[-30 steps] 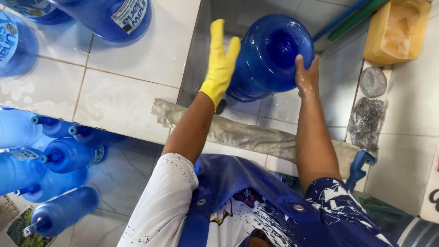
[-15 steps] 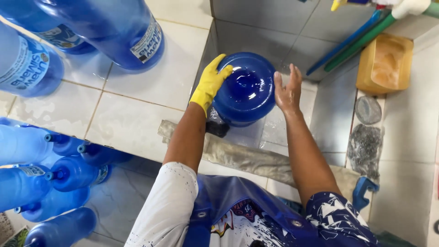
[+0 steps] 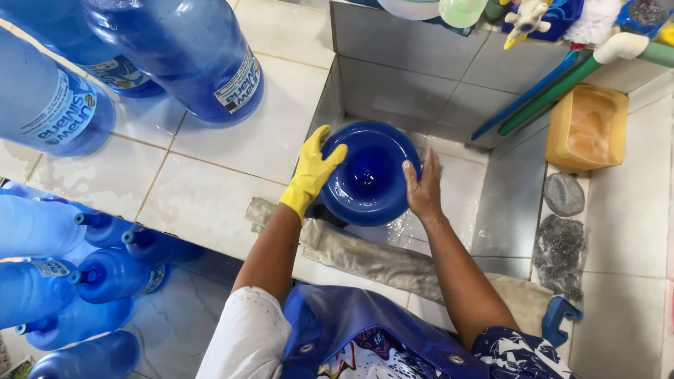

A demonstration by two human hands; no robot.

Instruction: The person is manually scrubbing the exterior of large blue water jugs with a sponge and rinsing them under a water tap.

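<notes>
**Hands clasp one blue jug in the sink**

Both hands press flat on opposite sides of a single blue jug (image 3: 368, 175) standing in the tiled sink (image 3: 393, 91): the left hand (image 3: 312, 172), in a yellow glove, has its fingers spread along the left wall, and the bare right hand (image 3: 423, 186) is open against the right wall. Neither closes around it; the jug is clamped between the palms.

Nearest the body hangs a blue apron (image 3: 365, 330), and one grey cloth (image 3: 372, 256) lies over the sink's front edge. At lower left lie about seven small blue bottles (image 3: 105, 274). Right of the sink sit two scouring pads (image 3: 562, 224) and one yellow sponge (image 3: 586, 126). Farther off, three large jugs (image 3: 189, 56) stand on the white counter (image 3: 210, 189), and two long handles (image 3: 547, 95) lean into the far corner.
</notes>
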